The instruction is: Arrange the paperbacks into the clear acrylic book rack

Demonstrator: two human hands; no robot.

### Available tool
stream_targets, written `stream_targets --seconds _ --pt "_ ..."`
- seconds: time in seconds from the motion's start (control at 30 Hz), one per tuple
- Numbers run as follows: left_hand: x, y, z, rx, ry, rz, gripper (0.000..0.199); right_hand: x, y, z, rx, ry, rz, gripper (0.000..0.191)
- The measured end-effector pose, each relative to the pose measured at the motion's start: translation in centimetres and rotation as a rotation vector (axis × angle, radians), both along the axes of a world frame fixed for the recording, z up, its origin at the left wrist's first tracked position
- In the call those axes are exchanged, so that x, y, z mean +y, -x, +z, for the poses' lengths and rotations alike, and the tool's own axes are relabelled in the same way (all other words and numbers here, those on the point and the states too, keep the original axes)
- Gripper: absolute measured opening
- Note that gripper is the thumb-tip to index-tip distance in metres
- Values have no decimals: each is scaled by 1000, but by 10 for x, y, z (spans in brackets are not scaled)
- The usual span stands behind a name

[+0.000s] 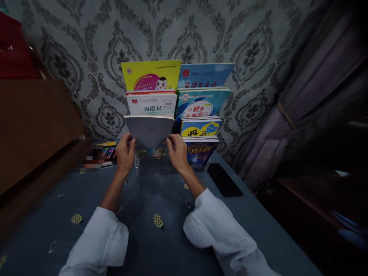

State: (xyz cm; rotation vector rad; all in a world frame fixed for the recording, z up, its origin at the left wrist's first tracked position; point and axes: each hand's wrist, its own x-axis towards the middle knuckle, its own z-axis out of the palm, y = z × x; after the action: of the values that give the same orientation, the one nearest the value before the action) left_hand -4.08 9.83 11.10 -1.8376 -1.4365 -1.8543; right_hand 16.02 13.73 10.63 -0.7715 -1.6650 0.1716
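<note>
Between my two hands is a thin book with a plain grey cover (150, 132), upright in front of the left column of a clear tiered book stand (137, 165). My left hand (125, 152) pinches its left edge, and my right hand (176, 151) grips the right edge. Behind it stand a white book (152, 105) and a yellow book (151, 76). In the right column are a blue book (205, 74), a teal book (202, 102), a blue-and-yellow book (199, 128) and a dark blue book (199, 153). The lowest left tier is partly hidden behind the grey book.
A black phone-like slab (224, 179) lies right of the stand. Left of it is a small pile of books (108, 151), partly blurred out. A brown box (31, 130) stands at the left, with a patterned wall behind and a tied curtain (270, 130) at the right.
</note>
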Motion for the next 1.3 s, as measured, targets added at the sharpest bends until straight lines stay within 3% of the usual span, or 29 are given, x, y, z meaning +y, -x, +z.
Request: stream_targets --seconds 0.23,0.5,0.7,0.97,1.2,1.3 --pt "-1 -1 0 -25 29 -23 16 -3 1 0 -1 11 -43 16" --pt "-4 3 4 56 51 16 14 3 5 -5 46 49 22 14" --pt "0 6 1 51 83 -33 14 8 3 -8 -15 70 11 14" --pt "6 4 -10 210 157 139 10 12 4 -14 -58 98 -24 24" --pt "6 3 -15 177 170 228 33 12 3 -14 -168 93 -65 35" --pt "8 4 -16 219 177 234 27 11 4 -13 -231 124 -111 34"
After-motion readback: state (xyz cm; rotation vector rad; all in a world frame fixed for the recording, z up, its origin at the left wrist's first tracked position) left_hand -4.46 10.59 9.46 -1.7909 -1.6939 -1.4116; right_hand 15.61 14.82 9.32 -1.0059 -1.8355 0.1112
